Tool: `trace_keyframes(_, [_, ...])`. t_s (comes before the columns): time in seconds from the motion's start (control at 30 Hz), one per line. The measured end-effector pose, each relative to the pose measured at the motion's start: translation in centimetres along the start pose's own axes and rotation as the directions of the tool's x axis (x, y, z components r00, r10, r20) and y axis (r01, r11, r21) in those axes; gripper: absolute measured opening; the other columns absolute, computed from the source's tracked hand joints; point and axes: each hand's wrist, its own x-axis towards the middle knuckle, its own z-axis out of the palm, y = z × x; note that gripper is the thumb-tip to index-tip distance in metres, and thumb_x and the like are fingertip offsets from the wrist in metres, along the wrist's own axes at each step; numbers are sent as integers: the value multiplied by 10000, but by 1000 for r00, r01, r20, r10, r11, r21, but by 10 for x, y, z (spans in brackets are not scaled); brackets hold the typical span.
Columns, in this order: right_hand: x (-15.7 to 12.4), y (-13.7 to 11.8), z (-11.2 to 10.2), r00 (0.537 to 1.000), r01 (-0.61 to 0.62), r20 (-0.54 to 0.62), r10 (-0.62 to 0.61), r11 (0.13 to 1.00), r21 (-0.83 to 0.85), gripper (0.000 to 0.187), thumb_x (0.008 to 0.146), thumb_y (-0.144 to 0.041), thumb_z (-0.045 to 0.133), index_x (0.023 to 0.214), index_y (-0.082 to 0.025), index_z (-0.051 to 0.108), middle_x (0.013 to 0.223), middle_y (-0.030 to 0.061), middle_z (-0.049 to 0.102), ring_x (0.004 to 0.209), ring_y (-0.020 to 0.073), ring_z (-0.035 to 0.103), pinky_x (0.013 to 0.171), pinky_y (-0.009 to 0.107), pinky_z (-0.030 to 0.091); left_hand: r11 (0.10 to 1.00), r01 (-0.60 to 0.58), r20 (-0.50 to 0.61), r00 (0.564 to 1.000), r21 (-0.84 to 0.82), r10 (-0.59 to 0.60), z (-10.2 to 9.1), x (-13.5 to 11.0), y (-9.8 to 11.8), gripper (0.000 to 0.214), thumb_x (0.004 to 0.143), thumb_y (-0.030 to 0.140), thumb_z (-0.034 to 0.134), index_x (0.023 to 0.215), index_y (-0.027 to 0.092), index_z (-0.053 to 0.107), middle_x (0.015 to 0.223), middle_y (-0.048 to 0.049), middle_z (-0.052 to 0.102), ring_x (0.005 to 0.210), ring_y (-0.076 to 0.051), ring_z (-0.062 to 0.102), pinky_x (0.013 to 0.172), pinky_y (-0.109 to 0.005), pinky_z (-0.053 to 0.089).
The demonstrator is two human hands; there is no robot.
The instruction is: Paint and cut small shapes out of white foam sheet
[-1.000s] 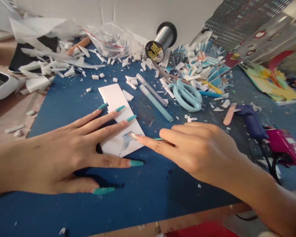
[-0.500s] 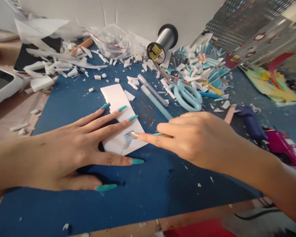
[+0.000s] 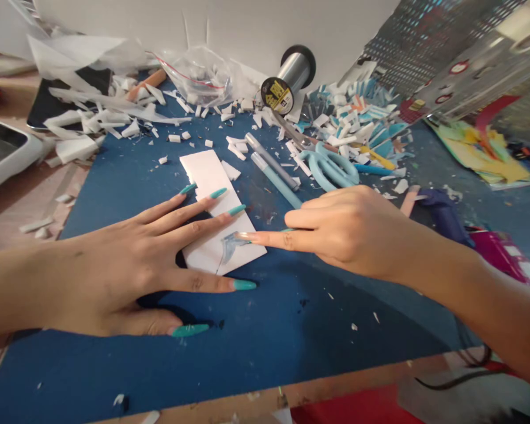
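My left hand (image 3: 136, 265) lies palm down with its fingers spread, several long teal nails reaching over a white foam-like piece (image 3: 209, 171) and holding it on the blue mat (image 3: 265, 347). One edge of that piece is jagged. Near its lower corner is a blue-grey smeared patch (image 3: 228, 248) with a thin dark line running down to the edge. My right hand (image 3: 353, 232) has its index finger stretched out, the tip at the patch's upper right end. Its other fingers are curled under; whatever they grip is hidden, apart from a sliver of teal below them.
Behind the piece lie two capped pens (image 3: 274, 176), light-blue-handled scissors (image 3: 329, 168) and a wire spool (image 3: 289, 79). White and blue scraps (image 3: 357, 118) heap at the back right. A clear bag (image 3: 198, 73) and white offcuts (image 3: 77, 147) lie back left. A glue gun (image 3: 444, 215) rests right.
My right hand has shifted slightly up and right, its fingertip moving a little along the patch toward the right. The left hand and the white piece stay nearly still.
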Motion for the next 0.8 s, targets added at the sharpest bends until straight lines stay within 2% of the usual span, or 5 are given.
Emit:
trace_keyframes(0.2, [2, 2, 0, 994, 0, 112, -2, 1000, 11, 494, 1045, -131, 301, 1428, -309, 557, 635, -31, 457, 539, 119, 332, 550, 266, 220, 1000, -10, 12, 1000, 3, 10, 0, 0, -1, 654, 895, 515, 621, 1506, 497, 388, 1711, -13, -15, 1465, -539, 252, 1098, -781, 301])
trace_keyframes(0.37, [3, 3, -2, 998, -7, 66, 6, 1000, 19, 501, 1009, -112, 375, 1398, -333, 600, 630, -20, 466, 530, 124, 337, 533, 284, 198, 1000, -5, 5, 1000, -11, 5, 1, 0, -1, 645, 887, 508, 631, 1493, 500, 409, 1711, 2, -10, 1469, -535, 243, 1104, -782, 293])
trace_keyframes(0.6, [5, 3, -5, 992, -7, 126, 3, 999, 35, 526, 995, -104, 393, 1425, -347, 575, 657, -18, 490, 529, 121, 332, 525, 287, 210, 1000, -10, 11, 1000, 10, 9, 0, 0, -1, 657, 884, 510, 624, 1501, 497, 397, 1713, -22, 5, 1455, -552, 258, 1063, -797, 335])
trace_keyframes(0.8, [5, 7, -3, 994, 2, 113, -11, 997, 78, 547, 984, -75, 375, 1404, -348, 596, 655, -19, 488, 526, 118, 322, 525, 279, 207, 998, -29, 10, 1000, 47, 29, 1, 0, -1, 664, 900, 511, 593, 1523, 481, 364, 1712, -60, 5, 1449, -556, 273, 1025, -798, 375])
